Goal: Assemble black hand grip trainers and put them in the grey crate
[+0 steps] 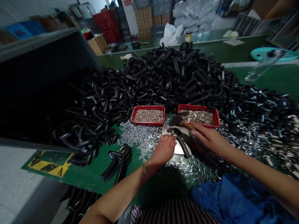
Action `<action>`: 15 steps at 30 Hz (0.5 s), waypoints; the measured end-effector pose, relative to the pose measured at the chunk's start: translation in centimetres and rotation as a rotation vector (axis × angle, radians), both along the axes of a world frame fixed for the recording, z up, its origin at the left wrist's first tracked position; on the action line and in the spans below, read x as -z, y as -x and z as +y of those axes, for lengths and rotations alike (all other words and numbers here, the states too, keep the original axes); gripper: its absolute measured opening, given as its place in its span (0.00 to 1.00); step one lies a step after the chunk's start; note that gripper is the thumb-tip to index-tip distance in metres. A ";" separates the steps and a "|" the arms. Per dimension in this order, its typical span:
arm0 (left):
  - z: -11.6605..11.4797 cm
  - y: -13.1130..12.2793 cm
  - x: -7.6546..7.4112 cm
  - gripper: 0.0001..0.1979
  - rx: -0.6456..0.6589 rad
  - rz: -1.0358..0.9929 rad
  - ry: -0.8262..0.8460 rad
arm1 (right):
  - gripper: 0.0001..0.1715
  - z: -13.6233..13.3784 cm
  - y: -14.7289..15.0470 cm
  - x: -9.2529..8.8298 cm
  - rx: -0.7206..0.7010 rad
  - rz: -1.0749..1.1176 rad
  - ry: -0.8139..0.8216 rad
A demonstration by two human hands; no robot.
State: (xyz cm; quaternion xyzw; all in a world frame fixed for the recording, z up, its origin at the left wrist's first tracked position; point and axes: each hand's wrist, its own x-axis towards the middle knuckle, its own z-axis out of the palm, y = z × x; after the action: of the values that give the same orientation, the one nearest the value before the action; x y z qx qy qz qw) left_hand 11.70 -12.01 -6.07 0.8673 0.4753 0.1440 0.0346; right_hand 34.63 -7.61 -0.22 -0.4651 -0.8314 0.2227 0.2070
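No readable text, distant sign [127, 2] blurred

Both forearms [116, 196] bare, no sleeves; thin metal bracelet [145, 171] on left wrist; dark striped garment [175, 213] below the hands [163, 150]; crumpled blue fabric [224, 199] beside it.

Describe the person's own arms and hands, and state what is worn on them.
The left hand and right hand are bare, without gloves. No sleeve covers the left forearm or right forearm. A thin silvery bracelet circles the left wrist.
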 end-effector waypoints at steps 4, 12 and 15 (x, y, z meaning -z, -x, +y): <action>-0.4 0.0 -0.9 0.15 -0.012 -0.066 0.033 | 0.22 -0.3 0.1 -0.7 0.046 -0.122 0.054; -2.9 -1.1 -2.2 0.21 -0.363 -0.010 0.187 | 0.26 -4.2 -2.4 1.1 0.031 -0.014 0.066; -2.7 -1.8 -1.9 0.12 -0.333 0.035 0.238 | 0.26 -4.1 -3.4 1.9 0.046 0.023 0.298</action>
State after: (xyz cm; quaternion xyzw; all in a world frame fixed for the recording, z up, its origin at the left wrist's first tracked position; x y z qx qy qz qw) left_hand 13.54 -14.70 -4.15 0.7688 0.6264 0.0755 0.1042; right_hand 38.06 -11.69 -2.17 -0.5069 -0.7760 0.3441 0.1501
